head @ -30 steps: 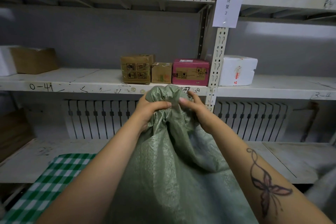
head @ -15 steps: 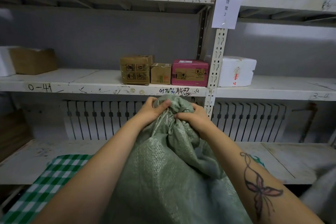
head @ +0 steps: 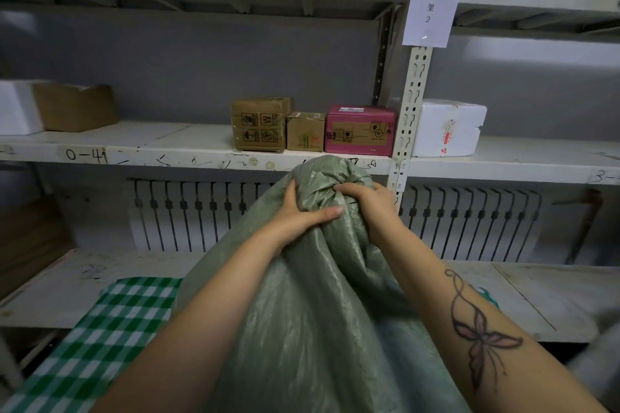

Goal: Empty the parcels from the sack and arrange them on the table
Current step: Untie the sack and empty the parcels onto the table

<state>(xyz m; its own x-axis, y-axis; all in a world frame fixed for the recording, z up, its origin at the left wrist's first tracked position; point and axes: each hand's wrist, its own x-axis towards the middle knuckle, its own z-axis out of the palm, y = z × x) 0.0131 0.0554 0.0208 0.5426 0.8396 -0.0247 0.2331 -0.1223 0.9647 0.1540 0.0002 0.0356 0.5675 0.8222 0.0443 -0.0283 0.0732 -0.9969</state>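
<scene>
Since half a second ago the bunched top of the sack has risen to overlap the front edge of the middle shelf, and my left thumb now lies further across the front of its neck.

White, scuffed metal shelving fills the frame. On the middle shelf, centre frame, stand a brown carton, a smaller carton and a pink box in a row, touching. Right of the perforated upright sits a white foam box. A paper label hangs on the upright at upper right. A white radiator lines the wall below. A low white shelf crosses the bottom of the frame, and a green checked cloth lies at lower left.

The green woven sack stands upright between my forearms, filling the lower centre. My left hand wraps the gathered neck, fingers behind and thumb in front. My right hand clenches the same neck from the right, fingers curled into the fabric.
</scene>
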